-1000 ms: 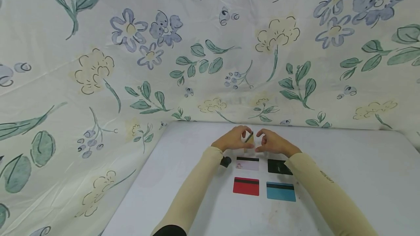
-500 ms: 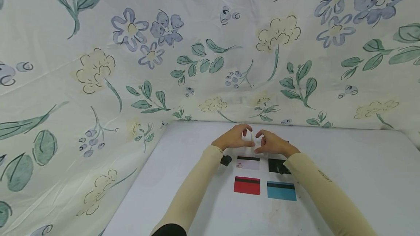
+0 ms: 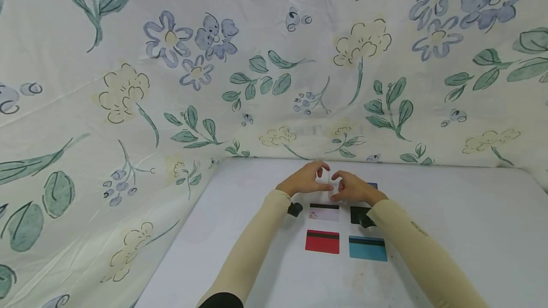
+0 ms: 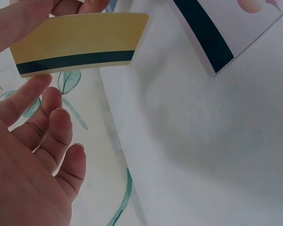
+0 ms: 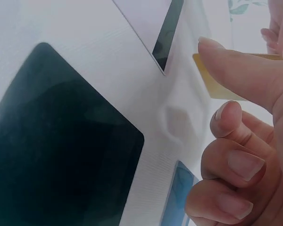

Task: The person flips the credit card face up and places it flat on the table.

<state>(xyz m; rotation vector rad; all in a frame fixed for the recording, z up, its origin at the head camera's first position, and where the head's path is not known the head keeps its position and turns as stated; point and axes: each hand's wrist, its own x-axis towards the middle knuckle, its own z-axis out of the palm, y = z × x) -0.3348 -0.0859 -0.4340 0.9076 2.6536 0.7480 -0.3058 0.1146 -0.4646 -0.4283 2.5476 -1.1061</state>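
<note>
In the left wrist view, my left hand (image 4: 33, 155) holds a yellow card with a dark stripe (image 4: 80, 40) by its edges, between thumb and index finger. The head view catches this card almost edge-on, as a thin line between both hands. Close on its right is my right hand (image 3: 353, 187), with index finger and thumb spread in a C. In the right wrist view its thumb (image 5: 236, 70) overlaps the yellow card, while the other fingers are loosely curled. A pale card with a black stripe (image 3: 324, 214) lies just in front of the hands.
On the white table (image 3: 449, 213) lie a red card (image 3: 322, 244), a light blue card (image 3: 367, 251) and a black card (image 3: 358, 214) partly covered by the right wrist. Another blue card (image 3: 373, 185) peeks out behind the right hand. Flowered cloth (image 3: 274, 103) rises behind the table.
The yellow card has turned from a slanted position to nearly edge-on in the head view. My right hand has shifted slightly left, uncovering part of a blue card behind it.
</note>
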